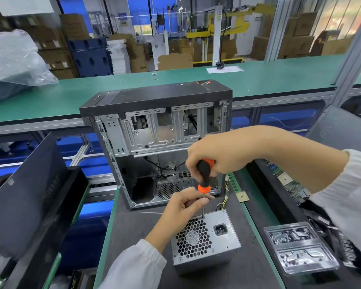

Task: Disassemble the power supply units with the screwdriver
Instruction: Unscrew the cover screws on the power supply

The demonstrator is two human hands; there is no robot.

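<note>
Already the right hand grips the orange-and-black screwdriver upright, while the left hand pinches its shaft, tip at a corner screw of the power supply unit on the dark mat. Tilt could make the tip slip, stripping the screw or jabbing the fan grille.

green workbench, stacked cardboard boxes, blue wall

Matt grey metal power supply, perforated grille
</note>
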